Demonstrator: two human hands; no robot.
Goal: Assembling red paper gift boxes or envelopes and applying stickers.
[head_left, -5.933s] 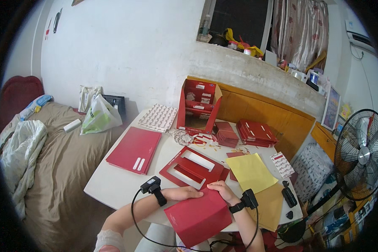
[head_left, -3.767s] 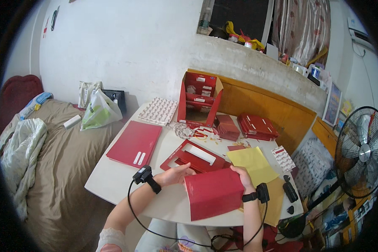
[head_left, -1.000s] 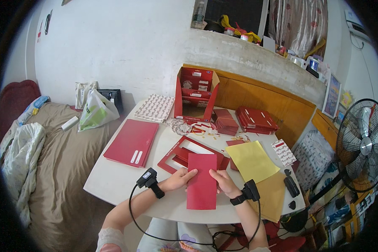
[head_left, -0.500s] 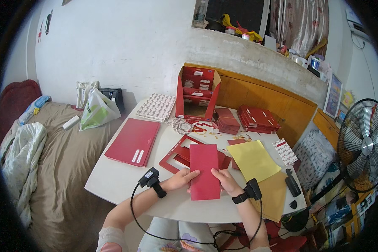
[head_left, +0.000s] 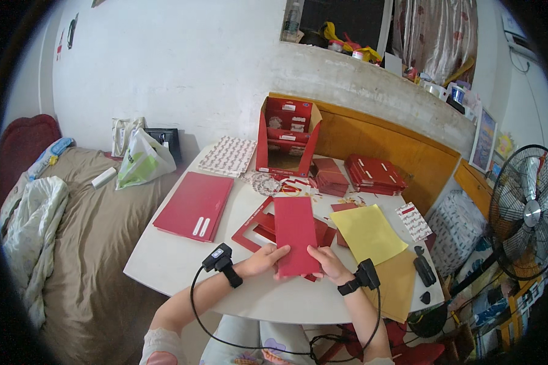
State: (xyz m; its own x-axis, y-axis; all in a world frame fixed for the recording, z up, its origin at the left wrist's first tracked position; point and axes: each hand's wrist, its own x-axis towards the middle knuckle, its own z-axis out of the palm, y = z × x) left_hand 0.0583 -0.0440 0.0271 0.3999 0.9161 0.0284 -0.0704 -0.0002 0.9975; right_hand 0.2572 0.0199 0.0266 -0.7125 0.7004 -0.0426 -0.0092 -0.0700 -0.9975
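Note:
A red rectangular piece of cardboard [head_left: 296,231], taller than wide, is held upright-lengthwise over the table's near part. My left hand [head_left: 265,259] grips its left edge with the thumb on the front face. On the opposite edge my right hand [head_left: 330,263] pinches it the same way. The fingers behind the cardboard are mostly hidden. Beyond it lies a red cut-out cardboard frame [head_left: 247,236], partly covered by the held piece. A yellow sheet [head_left: 374,230] lies right of my right hand, overlapping a tan sheet [head_left: 399,286].
On the white table [head_left: 164,267] are a stack of red sheets [head_left: 189,204], patterned white sheets [head_left: 228,155], an open red box [head_left: 286,163], small red cards [head_left: 330,180] and stacked red pieces [head_left: 376,174]. A black fan [head_left: 525,213] stands at right. Cables hang from both wrists.
The red cardboard has shifted away from me, its bottom edge now higher between my hands. Both hands stay in almost the same place, still gripping it.

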